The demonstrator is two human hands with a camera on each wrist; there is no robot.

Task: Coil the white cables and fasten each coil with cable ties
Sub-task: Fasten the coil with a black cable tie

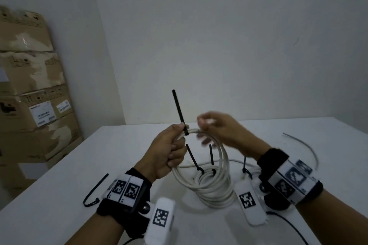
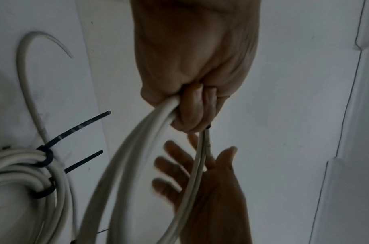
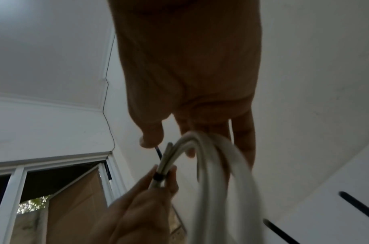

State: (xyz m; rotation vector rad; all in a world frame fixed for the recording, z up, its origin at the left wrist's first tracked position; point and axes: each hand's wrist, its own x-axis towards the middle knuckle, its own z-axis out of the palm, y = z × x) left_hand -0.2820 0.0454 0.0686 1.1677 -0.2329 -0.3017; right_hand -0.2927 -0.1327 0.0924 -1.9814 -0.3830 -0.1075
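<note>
My left hand point(image 1: 171, 149) grips a white cable coil point(image 1: 224, 151) at its top, held up over the white table point(image 1: 69, 175). A black cable tie point(image 1: 180, 109) is looped round the coil beside my thumb, with its tail standing upright. The right hand point(image 1: 217, 127) is blurred at the coil's top, just right of the tie, holding nothing. The left wrist view shows the left hand point(image 2: 192, 107) closed round the strands point(image 2: 137, 148) and the right hand point(image 2: 200, 181) spread behind them. In the right wrist view the tie's band point(image 3: 158, 177) circles the strands by the left hand point(image 3: 142, 206).
A second white coil point(image 1: 217, 195) lies on the table under the held one, bound with upright black ties point(image 1: 192, 157). A loose black tie point(image 1: 97, 189) lies at the left, a loose white cable point(image 1: 307, 145) at the right. Cardboard boxes point(image 1: 29, 85) are stacked left.
</note>
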